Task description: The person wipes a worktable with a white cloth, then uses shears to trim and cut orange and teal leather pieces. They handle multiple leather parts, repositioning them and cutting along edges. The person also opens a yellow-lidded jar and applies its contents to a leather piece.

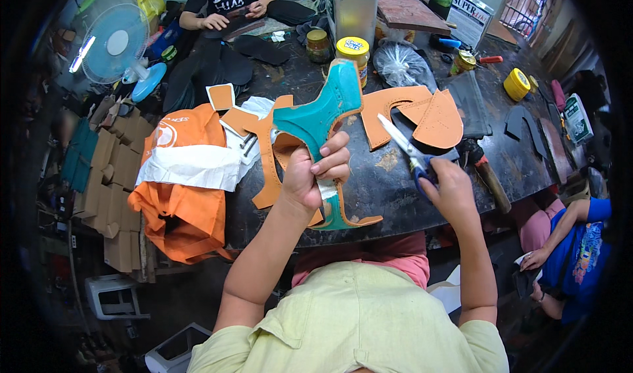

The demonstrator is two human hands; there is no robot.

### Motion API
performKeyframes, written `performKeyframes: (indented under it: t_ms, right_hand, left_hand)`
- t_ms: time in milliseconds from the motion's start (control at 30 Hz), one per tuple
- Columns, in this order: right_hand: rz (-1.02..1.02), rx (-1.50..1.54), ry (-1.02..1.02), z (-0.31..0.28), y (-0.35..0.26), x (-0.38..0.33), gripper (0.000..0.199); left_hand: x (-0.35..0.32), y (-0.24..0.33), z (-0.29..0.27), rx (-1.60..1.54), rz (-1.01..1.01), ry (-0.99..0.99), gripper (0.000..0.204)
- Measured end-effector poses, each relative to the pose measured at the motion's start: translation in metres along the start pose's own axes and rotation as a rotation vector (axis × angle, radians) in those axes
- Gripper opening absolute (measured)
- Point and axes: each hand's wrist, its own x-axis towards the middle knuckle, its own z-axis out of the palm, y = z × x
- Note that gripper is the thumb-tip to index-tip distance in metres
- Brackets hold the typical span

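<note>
while the teal leather piece (321, 112) stands upright above the dark worktable (389, 175), the left hand (310, 175) grips its narrow middle with fingers clenched around it. just beside it, the right hand (448, 185) grasps blue-handled scissors (405, 150), blades angled toward the piece, over tan leather cutouts (422, 112).

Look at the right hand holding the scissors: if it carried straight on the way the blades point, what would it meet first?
The right hand aims the scissors up and to the left. First in that line is probably the teal leather piece raised in the left hand, though depth is unclear and the blades might pass behind it.
</note>
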Motion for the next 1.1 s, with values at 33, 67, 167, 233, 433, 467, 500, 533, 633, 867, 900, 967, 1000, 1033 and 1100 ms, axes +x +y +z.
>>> performKeyframes:
  t_ms: [33, 67, 167, 233, 433, 467, 500, 533, 633, 867, 900, 967, 1000, 1033, 1100]
  right_hand:
    - [0.021, -0.015, -0.077, 0.008, 0.005, -0.005, 0.033]
    - [0.085, -0.043, -0.179, 0.016, 0.009, -0.011, 0.034]
    - [0.032, 0.001, -0.176, 0.029, 0.009, -0.018, 0.039]
    - [0.072, 0.064, -0.164, 0.022, -0.002, -0.013, 0.044]
    - [-0.407, 0.267, 0.290, -0.020, -0.073, 0.028, 0.073]
    - [-0.476, 0.246, 0.229, -0.015, -0.085, 0.034, 0.082]
    - [-0.490, 0.241, 0.106, -0.015, -0.089, 0.036, 0.084]
    - [-0.486, 0.317, 0.154, -0.014, -0.086, 0.040, 0.083]
    - [-0.411, 0.331, 0.239, -0.015, -0.060, 0.054, 0.076]
    - [-0.245, 0.338, 0.834, -0.068, -0.034, 0.059, 0.055]
    - [-0.342, 0.350, 0.699, -0.070, -0.047, 0.046, 0.056]
    - [-0.502, 0.349, 0.359, -0.052, -0.076, 0.030, 0.059]
    - [-0.532, 0.329, 0.185, -0.048, -0.078, 0.029, 0.059]
    - [-0.500, 0.408, 0.145, -0.043, -0.078, 0.027, 0.059]
    - [-0.314, 0.627, 0.080, -0.036, -0.063, 0.032, 0.056]
  left_hand:
    - [-0.002, 0.000, 0.000, 0.010, -0.003, -0.002, 0.023]
    - [-0.005, 0.000, -0.001, 0.021, 0.007, 0.018, 0.023]
    - [-0.012, 0.004, -0.006, 0.068, 0.034, 0.043, 0.023]
    - [-0.014, 0.003, -0.007, 0.151, 0.048, 0.080, 0.023]
    - [0.008, -0.057, -0.006, 1.455, 0.480, -0.230, 0.028]
    - [0.004, -0.071, -0.004, 1.615, 0.419, -0.133, 0.031]
    - [0.001, -0.080, -0.002, 1.669, 0.355, -0.046, 0.035]
    - [-0.003, -0.096, 0.000, 1.674, 0.219, 0.117, 0.041]
    - [-0.019, -0.071, 0.005, 1.766, -0.434, 0.137, 0.039]
    - [-0.022, -0.042, -0.001, 0.783, -0.257, 0.106, 0.035]
    - [-0.020, -0.044, -0.003, 0.836, -0.228, 0.269, 0.031]
    - [-0.019, -0.044, -0.001, 0.850, -0.305, 0.197, 0.030]
    - [-0.022, -0.046, 0.005, 0.883, -0.332, 0.206, 0.029]
    - [-0.026, -0.047, 0.012, 0.902, -0.371, 0.176, 0.029]
    - [-0.035, -0.039, 0.038, 1.130, -0.220, 0.243, 0.029]
